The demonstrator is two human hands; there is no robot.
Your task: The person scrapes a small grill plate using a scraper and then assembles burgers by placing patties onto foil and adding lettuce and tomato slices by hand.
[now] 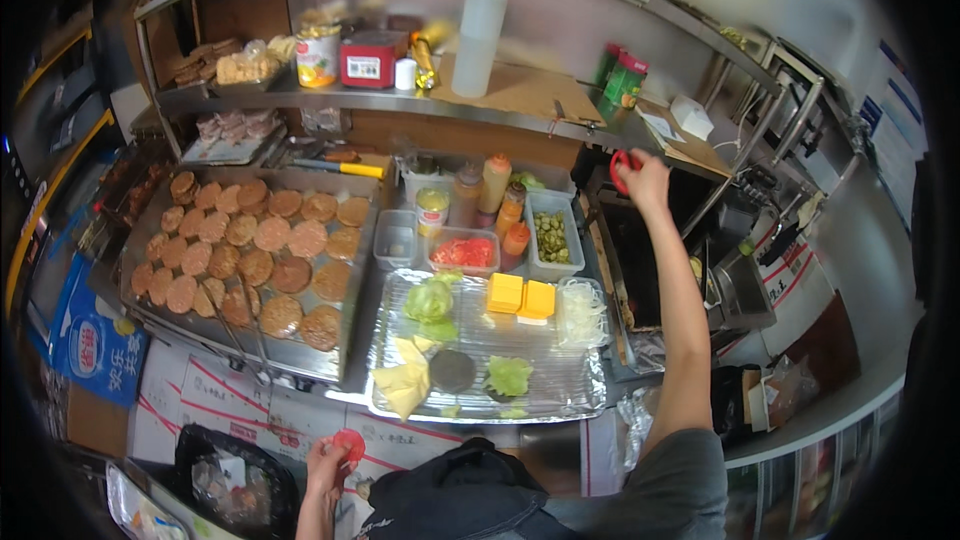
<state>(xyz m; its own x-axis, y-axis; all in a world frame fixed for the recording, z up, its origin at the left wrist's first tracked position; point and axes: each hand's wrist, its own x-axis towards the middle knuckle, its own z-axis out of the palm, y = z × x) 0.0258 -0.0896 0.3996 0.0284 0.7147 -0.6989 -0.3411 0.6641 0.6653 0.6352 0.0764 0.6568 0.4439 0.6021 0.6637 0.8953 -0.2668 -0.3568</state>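
My left hand [330,461] is low at the front, below the foil-lined rack, holding a round red slice [349,445], which looks like tomato. My right hand [645,178] reaches out to the far right, near the shelf's edge, with its fingers on a red ring-shaped object [622,172]. The foil-lined wire rack [480,397] between them bears lettuce [430,301], yellow cheese slices [521,295], a pale yellow wrapper or sheet [403,379], a dark bun [452,370], a second dark round partly under a lettuce leaf [508,376], and a tub of shredded white onion [581,313].
A griddle [341,349] full of patties stands left, with tongs [251,319] resting on it. Behind the rack are sauce bottles [495,184], a tub of tomato slices [463,250] and a tub of pickles [552,238]. A steel shelf [360,99] spans the back. A black-lined bin [199,439] sits lower left.
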